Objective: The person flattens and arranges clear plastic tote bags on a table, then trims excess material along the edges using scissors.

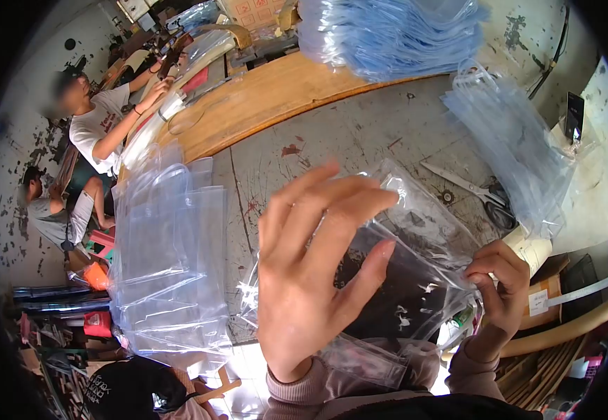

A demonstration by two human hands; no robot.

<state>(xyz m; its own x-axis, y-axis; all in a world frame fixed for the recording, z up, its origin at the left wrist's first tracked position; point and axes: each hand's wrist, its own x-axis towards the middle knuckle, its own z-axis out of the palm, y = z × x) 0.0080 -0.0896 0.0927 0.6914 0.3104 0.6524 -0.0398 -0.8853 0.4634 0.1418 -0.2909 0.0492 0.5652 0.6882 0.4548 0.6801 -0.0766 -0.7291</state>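
A clear plastic bag [423, 273] spreads over the near edge of the grey table, in front of my body. My right hand [501, 285] pinches its right edge between thumb and fingers. Above the bag's left part, my left hand [321, 259] is raised with its fingers apart and nothing in them. Part of the bag is hidden behind the left hand. Several flat clear plastic bags [167, 259] lie in a stack to the left, overlapping the table's edge.
Scissors [468, 189] lie beyond the bag. More clear bags [510, 147] lie at the right, near a phone [574, 117]. A tall bluish plastic pile [395, 38] stands behind the wooden board [262, 101]. Two people [101, 122] are at the left; a person in a black cap [136, 388] is below.
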